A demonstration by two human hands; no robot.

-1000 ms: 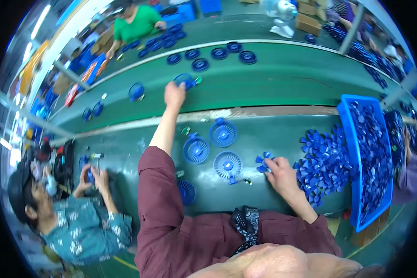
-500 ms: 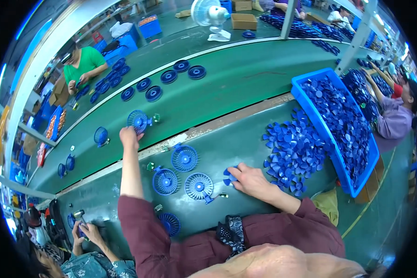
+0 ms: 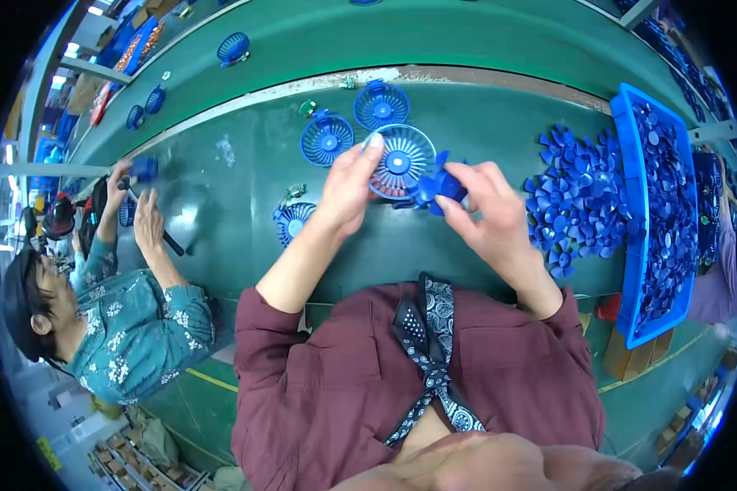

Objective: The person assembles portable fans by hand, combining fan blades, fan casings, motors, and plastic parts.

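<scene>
- Head view shows your left hand [image 3: 348, 184] back from its long reach to the conveyor belt [image 3: 467, 41]; it now clamps the round blue fan grille [image 3: 399, 161] by its near-left rim.
- Your right hand [image 3: 483, 209], which a second ago rested by the loose pile of blades [image 3: 577, 200], has come up and pinches one blue fan blade [image 3: 436, 188] against the grille's right edge.
- With grille and blade now touching, I'd judge you are at the fitting step.
- Left of the grille lie two more grilles [image 3: 327, 139]; right of it stands the blue bin [image 3: 659, 204].
- Far left of the grille, a co-worker's hands hold a dark tool [image 3: 151, 221].
</scene>
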